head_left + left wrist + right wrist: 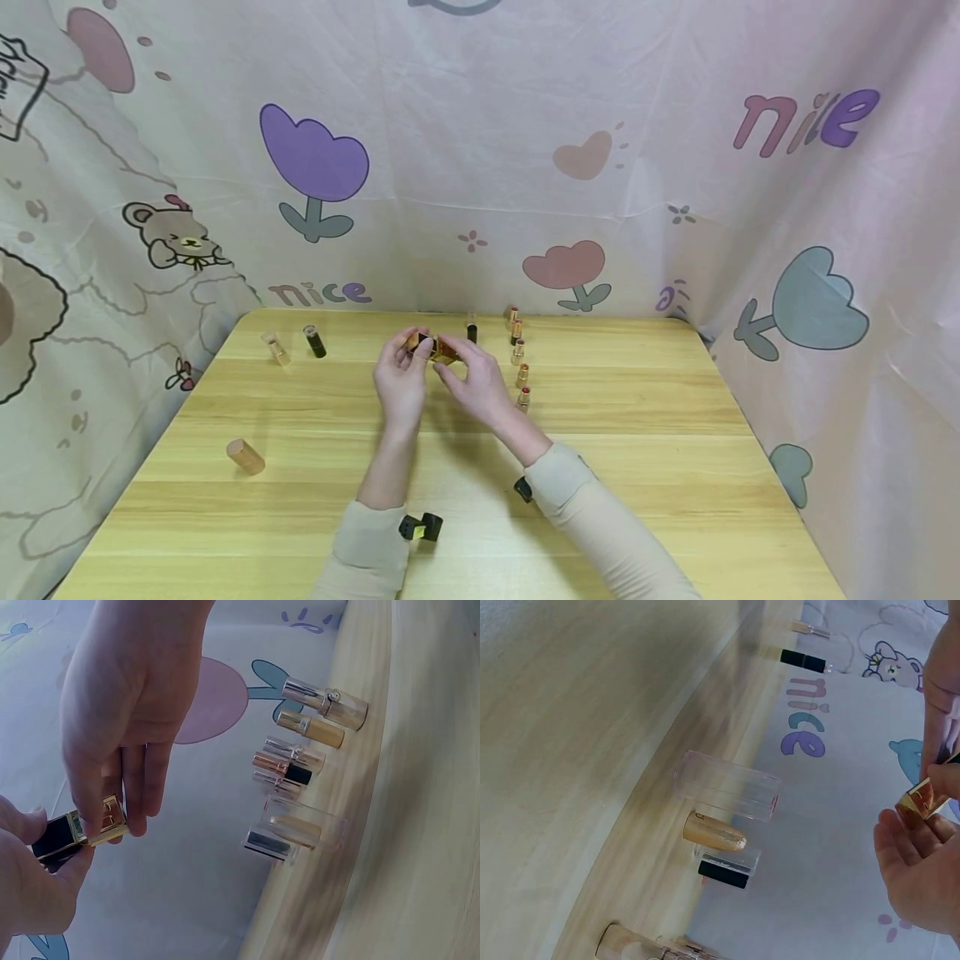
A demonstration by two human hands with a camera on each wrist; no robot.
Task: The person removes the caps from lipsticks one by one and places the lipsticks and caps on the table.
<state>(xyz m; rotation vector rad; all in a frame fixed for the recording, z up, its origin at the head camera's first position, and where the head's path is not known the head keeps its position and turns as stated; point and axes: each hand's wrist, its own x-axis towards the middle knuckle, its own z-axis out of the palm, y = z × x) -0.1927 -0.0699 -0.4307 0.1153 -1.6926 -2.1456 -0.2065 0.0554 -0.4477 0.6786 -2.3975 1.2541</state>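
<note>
A lipstick tube (444, 353) in black and gold is held between both hands above the back middle of the table. Its black part (54, 841) is pinched by my left hand (401, 387). Around its shiny gold end (917, 802) are the thumb and fingers of my right hand (480, 385). The fingers hide some of the tube. Just behind my right hand, a dark lipstick (472, 332) stands on the table. To the right of that hand runs a row of lipsticks with gold and clear bodies (518, 353).
At the back left are a clear-and-gold tube (277, 348) and a black tube (315, 342). A rose-gold cylinder (246, 457) stands nearer on the left. Patterned cloth (465, 167) hangs behind the wooden table (637, 467) and along its sides.
</note>
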